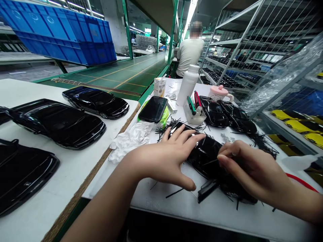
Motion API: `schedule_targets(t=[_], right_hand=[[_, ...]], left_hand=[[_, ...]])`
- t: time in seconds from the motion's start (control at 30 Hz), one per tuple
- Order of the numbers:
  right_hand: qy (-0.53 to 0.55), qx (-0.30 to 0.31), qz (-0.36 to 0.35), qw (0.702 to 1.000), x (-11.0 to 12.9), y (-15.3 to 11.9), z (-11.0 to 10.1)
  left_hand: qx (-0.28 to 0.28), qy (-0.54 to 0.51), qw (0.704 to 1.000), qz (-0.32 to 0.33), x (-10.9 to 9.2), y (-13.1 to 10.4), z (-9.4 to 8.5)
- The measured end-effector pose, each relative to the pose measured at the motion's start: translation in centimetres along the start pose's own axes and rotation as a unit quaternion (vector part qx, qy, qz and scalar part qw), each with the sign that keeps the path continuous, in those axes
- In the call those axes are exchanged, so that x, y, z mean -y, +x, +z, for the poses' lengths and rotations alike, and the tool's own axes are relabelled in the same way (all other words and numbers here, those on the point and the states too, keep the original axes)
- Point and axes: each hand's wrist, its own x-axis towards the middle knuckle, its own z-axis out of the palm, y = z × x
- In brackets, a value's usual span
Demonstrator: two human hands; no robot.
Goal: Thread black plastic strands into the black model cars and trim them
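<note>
A glossy black model car (208, 149) lies at an angle on the white table, partly covered by both hands. My left hand (168, 159) rests over its far left end, fingers spread and palm down. Above the car's near right part, my right hand (242, 168) has thumb and index finger pinched on a thin dark strip. A black part (207, 190), perhaps the car's open door, juts out below the hands. Several thin black strips (174, 193) are scattered around the car.
Crumpled white paper (132, 139), a phone (153, 109), a white bottle (188, 85), a clear box with cutters (194, 114) and a pink mug (219, 92) surround the work. More black cars (63, 124) stand left. Blue crates (65, 37), a green conveyor (118, 74), racks and a person (190, 53) are beyond.
</note>
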Motion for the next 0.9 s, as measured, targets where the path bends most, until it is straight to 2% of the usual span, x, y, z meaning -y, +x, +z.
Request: schedule_targets(t=[0.1,0.23,0.3,0.5,0.6,0.77,0.83,0.9], right_hand=[[0.041,-0.030,0.036,0.998,0.5,0.2,-1.4],[0.103,-0.177,0.089,0.975,0.3,1.9,-3.4],[0.088,-0.213,0.093,0.969,-1.2,3.7,-3.6],[0.018,-0.202,0.129,0.971,-8.5,9.4,-1.9],[-0.009,-0.175,0.158,0.972,-10.9,11.0,-0.6],[-0.015,-0.054,0.200,0.978,-12.7,12.0,1.2],[-0.010,-0.022,0.210,0.977,-12.8,11.4,1.1],[-0.001,-0.004,0.217,0.976,-12.6,9.6,0.4]], left_hand=[[0.010,0.000,1.000,0.003,-0.1,-0.4,-0.3],[0.018,-0.011,1.000,0.006,-0.1,-0.5,0.0],[0.016,-0.015,1.000,0.002,0.0,-0.3,0.3],[0.023,-0.001,0.999,-0.024,-0.1,0.0,0.2],[0.035,-0.003,0.997,-0.063,-0.3,-0.2,-0.3],[0.018,-0.020,0.996,-0.090,-0.3,0.2,-1.4],[0.014,-0.018,0.995,-0.093,-0.3,0.4,-1.6],[-0.019,0.001,0.993,-0.112,-0.4,0.1,-1.2]])
